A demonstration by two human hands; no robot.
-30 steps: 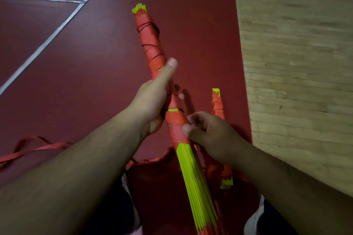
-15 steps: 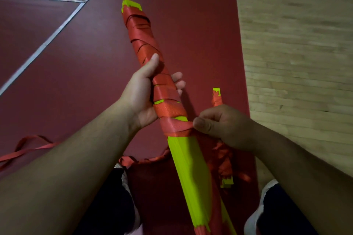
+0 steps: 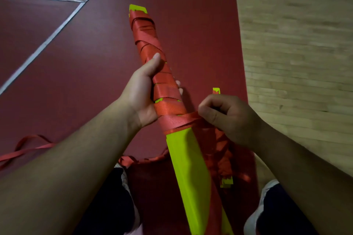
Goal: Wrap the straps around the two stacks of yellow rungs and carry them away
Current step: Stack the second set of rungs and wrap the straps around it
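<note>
A person's left hand (image 3: 142, 91) grips a stack of yellow rungs (image 3: 188, 162), held at a slant above a dark red mat (image 3: 66, 82). The fingers are curled round the wrapped part, the thumb lies along the top, and two fingertips (image 3: 178, 83) show on the far side. A red strap (image 3: 150, 44) covers the stack's far half in overlapping turns, from just under the bare yellow tip down to the heel of the hand. The near half is bare yellow and runs out of the bottom of the frame between the person's legs. The right hand (image 3: 227, 118), just right of the stack, pinches the strap between thumb and curled fingers. The strap is pulled tight from the last turn to the fingers.

Beneath the right hand a second stack (image 3: 222, 158) lies on the mat, bound in red with yellow showing at both ends. The hand hides much of its far half. A loose strap (image 3: 28, 148) trails over the mat at left, passes behind the left forearm and reappears near the person's shoes (image 3: 256, 210). White lines (image 3: 53, 32) cross the mat at upper left. A wooden floor (image 3: 296, 53) borders the mat on the right. The two forearms fill much of the foreground and cover the mat below them.
</note>
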